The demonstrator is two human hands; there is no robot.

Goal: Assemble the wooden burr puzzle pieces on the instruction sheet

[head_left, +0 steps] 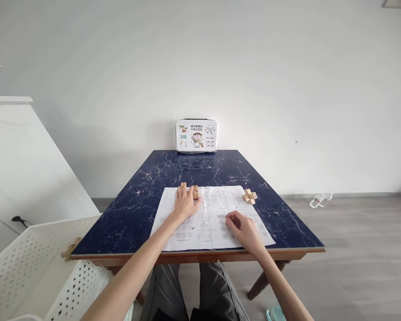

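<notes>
Your left hand [186,203] grips the wooden block [194,192] at the printed sheet's [207,223] far edge. Your right hand [243,227] rests curled, empty, on the sheet. Dark marble table [137,209], white wall [254,80] behind.

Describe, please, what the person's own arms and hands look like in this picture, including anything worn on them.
Both arms are bare from the picture's lower edge to the fingers: no sleeves, gloves, watch or bracelet show. The left hand and right hand are slender, with no visible rings, though they are too small to be sure. Grey trousers show beneath the table's edge.
</notes>
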